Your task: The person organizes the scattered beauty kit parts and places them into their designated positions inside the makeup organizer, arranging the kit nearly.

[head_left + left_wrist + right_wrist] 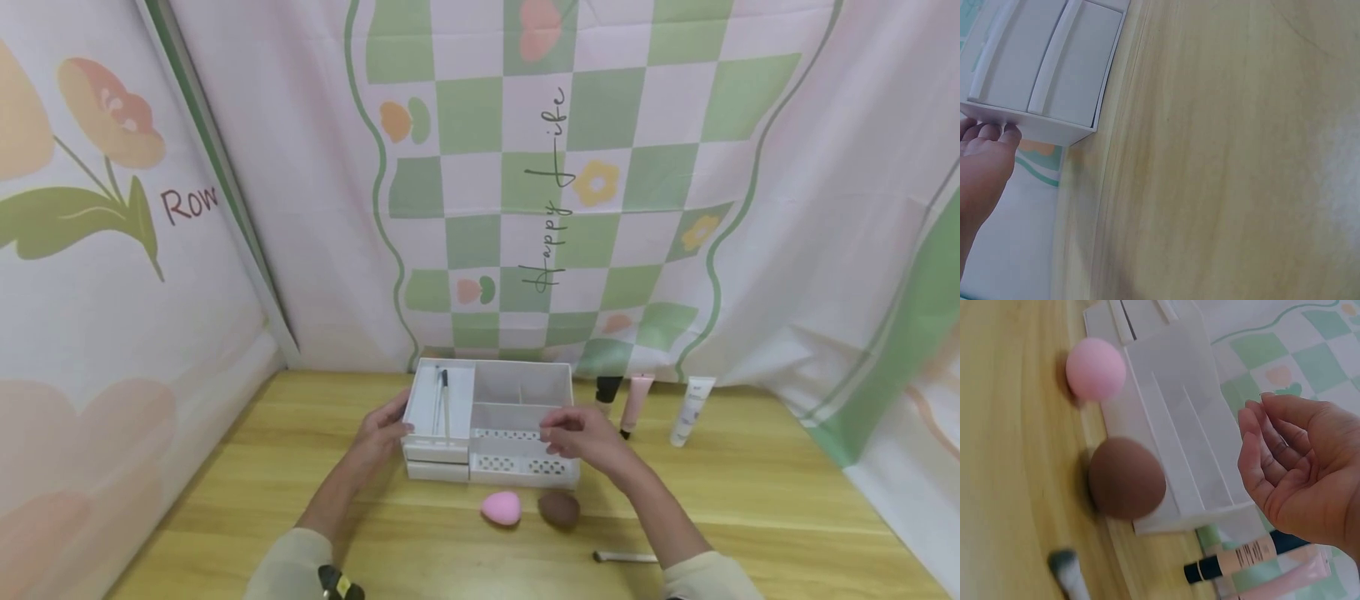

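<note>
Fingers [988, 134] of the left hand [377, 436] rest loosely against a white plastic organizer [438, 472], lower centre, slim brushes [447, 405] already inside. Outside remain a pink egg-shaped sponge [501, 508], a brown one [559, 509] and, past the half-curled, empty-looking right hand [588, 435], plastic tubes [691, 412].

Cream sleeves [291, 560] on both arms; black piece [341, 583] (yellow patch on it) at left cuff.

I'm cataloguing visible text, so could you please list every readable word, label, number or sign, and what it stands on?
"Happy Life": checked back curtain, running sideways.
"Row": left curtain.
White tube: print too small to read.
Beige bottle: print too blurred to read.
Pink tube: no text readable.
</note>
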{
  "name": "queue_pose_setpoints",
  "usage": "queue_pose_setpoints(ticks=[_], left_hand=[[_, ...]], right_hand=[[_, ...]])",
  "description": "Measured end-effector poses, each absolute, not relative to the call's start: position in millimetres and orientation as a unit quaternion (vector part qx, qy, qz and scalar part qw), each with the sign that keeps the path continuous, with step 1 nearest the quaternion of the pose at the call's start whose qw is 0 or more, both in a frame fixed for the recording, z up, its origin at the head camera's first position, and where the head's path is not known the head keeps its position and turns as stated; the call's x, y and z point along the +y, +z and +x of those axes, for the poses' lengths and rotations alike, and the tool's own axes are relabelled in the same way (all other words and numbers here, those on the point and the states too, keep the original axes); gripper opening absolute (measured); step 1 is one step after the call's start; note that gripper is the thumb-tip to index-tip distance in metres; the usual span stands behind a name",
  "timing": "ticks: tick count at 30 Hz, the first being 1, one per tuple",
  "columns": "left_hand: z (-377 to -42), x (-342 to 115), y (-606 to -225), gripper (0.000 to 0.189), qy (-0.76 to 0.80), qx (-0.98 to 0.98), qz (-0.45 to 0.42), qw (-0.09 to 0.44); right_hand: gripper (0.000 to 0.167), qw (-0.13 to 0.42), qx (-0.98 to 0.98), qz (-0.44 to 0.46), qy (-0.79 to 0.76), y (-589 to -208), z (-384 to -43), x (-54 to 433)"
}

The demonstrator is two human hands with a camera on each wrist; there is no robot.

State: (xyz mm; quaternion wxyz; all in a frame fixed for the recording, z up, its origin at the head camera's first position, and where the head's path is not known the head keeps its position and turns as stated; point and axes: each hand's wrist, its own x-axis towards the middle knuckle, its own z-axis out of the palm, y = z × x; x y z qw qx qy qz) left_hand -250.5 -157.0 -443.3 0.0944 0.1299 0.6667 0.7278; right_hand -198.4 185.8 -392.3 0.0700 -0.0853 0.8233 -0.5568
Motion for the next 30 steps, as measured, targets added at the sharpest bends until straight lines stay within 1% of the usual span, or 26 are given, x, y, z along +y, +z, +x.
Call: queue_pose_setpoints(ticks=[6, 12, 18, 24, 30], left_hand=[[-251, -158, -444, 0.071, 0.728, 0.664, 0.139, 0.099], [-250, -157, -441, 0.070, 0.724, 0.669, 0.137, 0.095], [-250, -157, -439, 0.071, 0.720, 0.672, 0.144, 0.094], [-251, -158, -443, 0.069, 0.719, 0.675, 0.129, 0.104], [-251, -158, -441, 0.069, 0.718, 0.677, 0.128, 0.104]], right_hand=[[0.034, 0.065, 0.830, -0.099, -0.545, -397, -187, 207], [0.037, 0.066, 0.846, -0.110, -0.518, -406, -177, 232], [0.037, 0.066, 0.859, -0.101, -0.498, -418, -165, 258], [0.035, 0.072, 0.859, -0.090, -0.499, -429, -151, 280], [0.032, 0.058, 0.872, -0.080, -0.480, -434, -140, 294]])
